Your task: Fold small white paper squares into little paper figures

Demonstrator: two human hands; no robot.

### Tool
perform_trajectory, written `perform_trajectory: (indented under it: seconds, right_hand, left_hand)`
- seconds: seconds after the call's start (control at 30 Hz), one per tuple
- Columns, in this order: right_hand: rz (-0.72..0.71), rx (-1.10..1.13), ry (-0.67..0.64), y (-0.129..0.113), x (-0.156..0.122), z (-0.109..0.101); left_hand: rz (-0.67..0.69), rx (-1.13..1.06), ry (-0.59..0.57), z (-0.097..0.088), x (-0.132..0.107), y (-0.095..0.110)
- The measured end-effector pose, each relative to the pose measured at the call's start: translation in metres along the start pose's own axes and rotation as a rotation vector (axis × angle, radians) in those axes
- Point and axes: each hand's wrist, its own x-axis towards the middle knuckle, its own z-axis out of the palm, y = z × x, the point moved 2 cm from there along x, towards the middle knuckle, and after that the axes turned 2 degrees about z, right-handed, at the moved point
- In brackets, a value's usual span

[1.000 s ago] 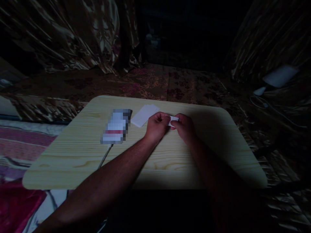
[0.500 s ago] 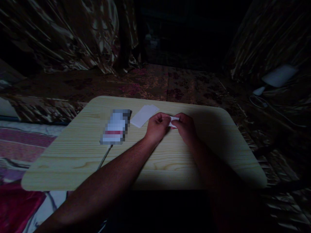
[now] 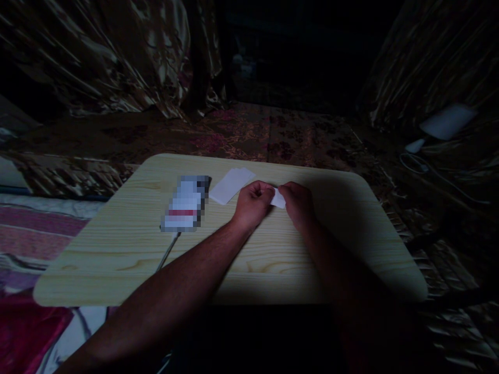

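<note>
Both of my hands meet over the far middle of a light wooden table (image 3: 117, 249). My left hand (image 3: 252, 203) and my right hand (image 3: 298, 202) are closed, each pinching one end of a small white piece of paper (image 3: 278, 198) held just above the tabletop. A small stack of white paper sheets (image 3: 231, 184) lies flat just left of my left hand. Further left lies a pixelated rectangular object (image 3: 185, 203) with a cable (image 3: 168, 251) running from it toward the table's near edge.
Dark patterned fabric (image 3: 249, 130) covers the floor beyond the table and hangs behind it. A white object with a cable (image 3: 446, 122) lies at the far right. Pink and red cloth (image 3: 27, 322) lies at the left. The room is dim.
The white paper piece between my fingers has changed shape and now sits lower, angled toward my right hand. Both hands stay in the same spot.
</note>
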Motion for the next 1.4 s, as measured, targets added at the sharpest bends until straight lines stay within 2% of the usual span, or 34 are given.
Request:
perform_trajectory:
  seconds: [0.17,0.27,0.37,0.63,0.8,0.9,1.13,1.4]
  right_hand:
    - [0.043,0.118,-0.051,0.002,0.0,0.002]
    - [0.047,0.092,-0.082,0.006,0.0,0.004]
    - [0.027,0.036,-0.061,0.009,0.001,0.003]
    - [-0.011,0.092,-0.003,0.004,0.0,-0.002]
    - [0.077,0.178,-0.104,0.007,0.0,0.004]
    - [0.112,0.152,-0.148,0.011,0.0,0.008]
    - [0.059,0.123,-0.135,0.016,0.001,0.009]
    - [0.083,0.108,-0.146,0.006,-0.001,0.006]
  left_hand:
    - [-0.007,0.052,0.041,-0.001,0.001,-0.002]
    - [-0.002,0.038,0.043,-0.001,0.001,-0.001]
    - [-0.004,0.013,0.031,0.0,0.0,-0.001]
    - [0.016,0.027,0.011,0.0,-0.002,-0.002]
    - [-0.003,-0.005,0.054,0.0,0.0,0.001]
    - [-0.002,-0.037,0.067,0.001,-0.001,0.002]
    - [0.001,-0.078,0.067,0.0,0.0,-0.002]
    - [0.027,-0.066,0.101,-0.003,0.003,-0.003]
